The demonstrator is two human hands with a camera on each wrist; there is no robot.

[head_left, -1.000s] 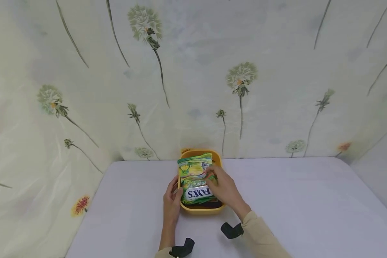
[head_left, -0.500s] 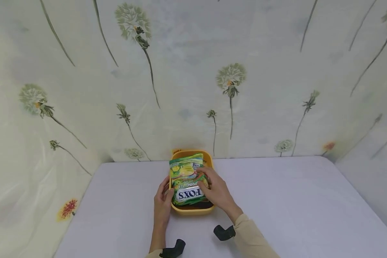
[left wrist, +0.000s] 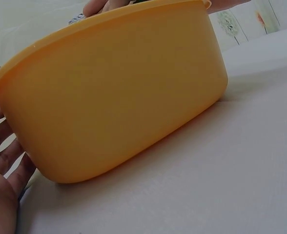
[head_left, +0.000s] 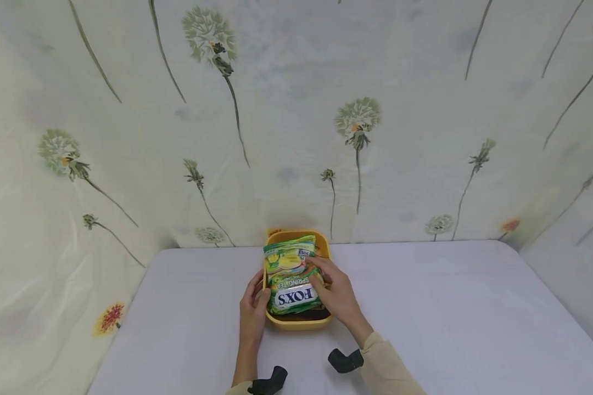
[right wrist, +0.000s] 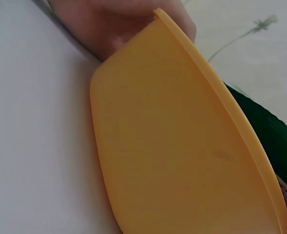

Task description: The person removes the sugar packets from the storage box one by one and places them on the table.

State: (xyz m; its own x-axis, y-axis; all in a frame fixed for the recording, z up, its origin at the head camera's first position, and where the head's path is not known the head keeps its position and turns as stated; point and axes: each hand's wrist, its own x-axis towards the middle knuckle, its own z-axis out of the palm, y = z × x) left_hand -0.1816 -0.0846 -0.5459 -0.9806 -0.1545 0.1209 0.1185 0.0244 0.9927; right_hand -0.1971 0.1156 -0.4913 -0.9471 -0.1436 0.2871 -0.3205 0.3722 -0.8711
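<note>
A yellow plastic tub (head_left: 301, 325) stands on the table against the backdrop. In it lies a green and yellow candy bag (head_left: 289, 282), its FOX'S SPRING TEA lettering upside down in the head view. My left hand (head_left: 253, 307) holds the tub's left side; in the left wrist view, spread fingers (left wrist: 7, 156) lie against the outer wall. Reaching over the right rim, my right hand (head_left: 337, 291) grips the bag's right edge between thumb and fingers. The right wrist view shows a dark green edge of the bag (right wrist: 270, 131) above the rim. Something dark lies under the bag, too hidden to identify.
The white tabletop (head_left: 440, 312) extends on both sides of the tub. A curtain-like backdrop (head_left: 286, 120) printed with dandelions rises behind the table's far edge. Black mounts (head_left: 345, 361) are worn on both wrists.
The head view shifted, sliding the scene left and then slightly back right. Both hands keep their places on the tub and the candy bag, which has barely moved.
</note>
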